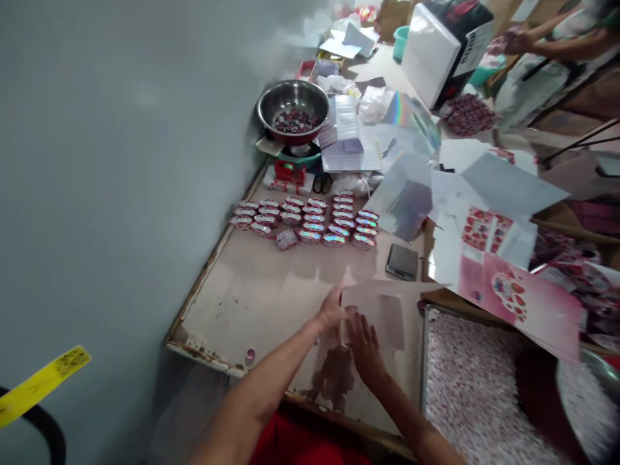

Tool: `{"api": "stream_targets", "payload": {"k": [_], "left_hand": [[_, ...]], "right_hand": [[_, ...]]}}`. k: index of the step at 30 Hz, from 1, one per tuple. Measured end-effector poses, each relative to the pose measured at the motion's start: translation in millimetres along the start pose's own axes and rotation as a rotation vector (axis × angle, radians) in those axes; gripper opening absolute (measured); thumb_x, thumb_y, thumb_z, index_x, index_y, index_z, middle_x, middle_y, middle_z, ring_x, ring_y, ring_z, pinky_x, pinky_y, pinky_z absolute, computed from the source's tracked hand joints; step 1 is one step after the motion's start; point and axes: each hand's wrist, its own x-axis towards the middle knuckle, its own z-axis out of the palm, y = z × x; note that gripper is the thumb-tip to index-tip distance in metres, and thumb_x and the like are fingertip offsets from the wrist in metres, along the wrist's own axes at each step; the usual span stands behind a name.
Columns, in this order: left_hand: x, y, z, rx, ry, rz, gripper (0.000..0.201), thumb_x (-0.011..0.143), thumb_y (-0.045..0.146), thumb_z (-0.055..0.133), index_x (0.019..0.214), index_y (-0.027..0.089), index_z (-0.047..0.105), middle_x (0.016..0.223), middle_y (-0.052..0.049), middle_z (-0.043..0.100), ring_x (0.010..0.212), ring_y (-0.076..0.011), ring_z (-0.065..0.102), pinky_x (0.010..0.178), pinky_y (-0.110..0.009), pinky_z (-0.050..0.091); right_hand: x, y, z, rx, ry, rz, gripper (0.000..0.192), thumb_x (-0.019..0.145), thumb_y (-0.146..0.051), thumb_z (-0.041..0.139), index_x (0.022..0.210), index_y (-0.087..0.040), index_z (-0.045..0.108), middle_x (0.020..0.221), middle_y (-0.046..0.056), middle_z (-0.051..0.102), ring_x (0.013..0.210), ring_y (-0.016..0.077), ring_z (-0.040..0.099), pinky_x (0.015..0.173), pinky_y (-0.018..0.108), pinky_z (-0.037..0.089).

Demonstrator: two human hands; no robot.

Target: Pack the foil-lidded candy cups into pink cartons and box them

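A pale, thin sheet point(365, 294), seemingly translucent, stands slightly raised over the front of the table. My left hand point(332, 310) grips its left edge, thumb and fingers closed on it. Against the lower left part of the sheet lies my right hand point(362, 339), its fingers stretched out. Behind both hands sit several stacks of small oval pieces point(310, 226) with red edges and shiny tops. A small printed packet point(287, 239) rests at the front of these stacks. What lies directly under the sheet is unclear.
A dark pocket scale point(402, 261) lies beyond the sheet. At right, a metal tray point(425, 361) holds many small pink-white pieces. Loose printed sheets point(518, 290) overlap above it. A steel bowl point(293, 90) stands far left by the wall. Another person's arms point(557, 39) show top right.
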Motion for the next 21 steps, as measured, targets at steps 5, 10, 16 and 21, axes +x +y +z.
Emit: {"api": "stream_targets", "payload": {"k": [5,10,16,21], "left_hand": [[5.6,20.8,-161.4,0.352,-0.039,0.2,0.081,0.071,0.036,0.093,0.145,0.025,0.062,0.146,-0.014,0.066,0.137,-0.0354,0.061,0.119,-0.051,0.047],[50.1,45.9,-366.7,0.994,0.477,0.349,0.058,0.077,0.022,0.083,0.133,0.019,0.068,0.136,-0.02,0.068,0.136,-0.0411,0.056,0.117,-0.059,0.041],[99.5,36.9,-399.9,1.377,0.063,0.479,0.067,0.079,0.016,0.075,0.144,0.018,0.06,0.144,-0.02,0.063,0.141,-0.0387,0.05,0.121,-0.056,0.033],[107.1,29.0,-389.9,1.431,0.106,0.458,0.054,0.085,0.031,0.076,0.136,0.019,0.066,0.135,-0.019,0.067,0.133,-0.0401,0.052,0.119,-0.058,0.031]], "right_hand": [[-34.3,-70.9,-46.5,0.35,-0.243,0.019,0.047,0.095,-0.03,0.053,0.136,-0.047,0.069,0.118,0.01,0.079,0.101,0.0386,0.079,0.079,0.055,0.067],[126.7,-161.3,-35.6,0.306,-0.102,-0.103,0.034,0.102,-0.025,0.047,0.117,-0.035,0.075,0.087,0.008,0.074,0.083,0.029,0.073,0.075,0.043,0.062],[370.5,-191.1,17.2,-0.219,-0.317,-0.338,0.059,0.091,0.0,0.045,0.149,-0.007,0.056,0.15,0.024,0.058,0.135,0.0322,0.053,0.106,0.045,0.049],[406.3,-191.1,23.4,-0.39,-0.507,-0.405,0.037,0.086,-0.014,0.076,0.122,-0.011,0.072,0.129,0.022,0.066,0.122,0.0357,0.055,0.098,0.044,0.045]]}}
